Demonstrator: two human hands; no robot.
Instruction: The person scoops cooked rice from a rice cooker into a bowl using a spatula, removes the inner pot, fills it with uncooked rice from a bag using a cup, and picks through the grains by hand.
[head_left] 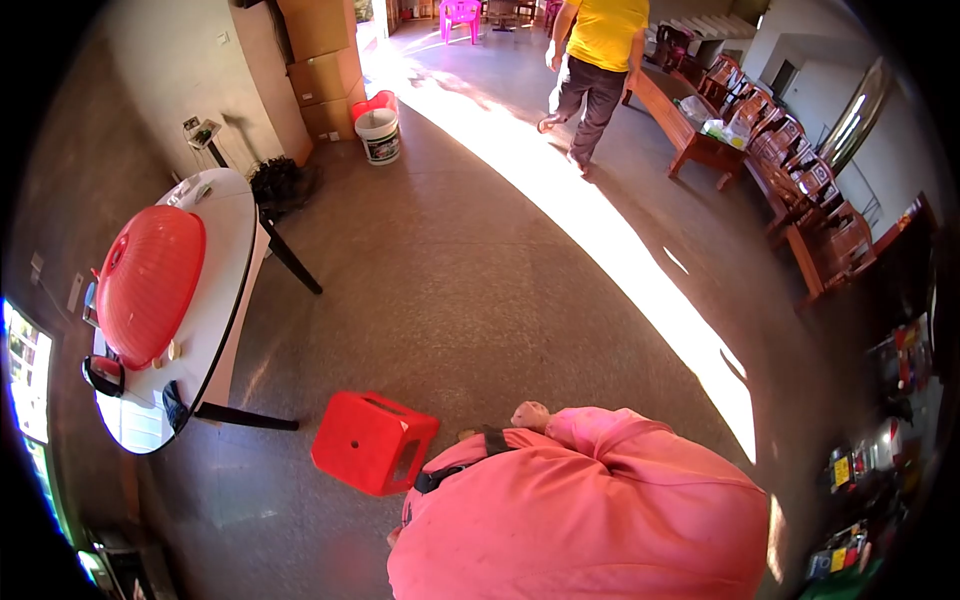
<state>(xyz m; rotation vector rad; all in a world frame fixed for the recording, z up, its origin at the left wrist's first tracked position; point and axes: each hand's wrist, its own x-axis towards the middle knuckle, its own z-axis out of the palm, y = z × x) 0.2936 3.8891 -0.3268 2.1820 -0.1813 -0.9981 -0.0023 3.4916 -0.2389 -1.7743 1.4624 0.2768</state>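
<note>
My body in a pink top (600,500) fills the lower middle of the view. What seems to be my right hand (533,415) shows small at the end of a pink sleeve; its fingers cannot be made out. Of my left hand, only a sliver of skin (393,538) may show at the left edge of the top, with the rest hidden. A black strap or buckle (438,478) lies against the pink cloth. Close by on the left, a red plastic stool (365,440) stands on the floor. Nothing held is visible.
To the left is a round-ended white table (228,240) bearing a red dome cover (150,285). A white bucket (378,137) stands by cardboard boxes (325,80). Ahead, a person in yellow (605,40) walks near a wooden bench table (670,110). Wooden chairs (815,180) line the right.
</note>
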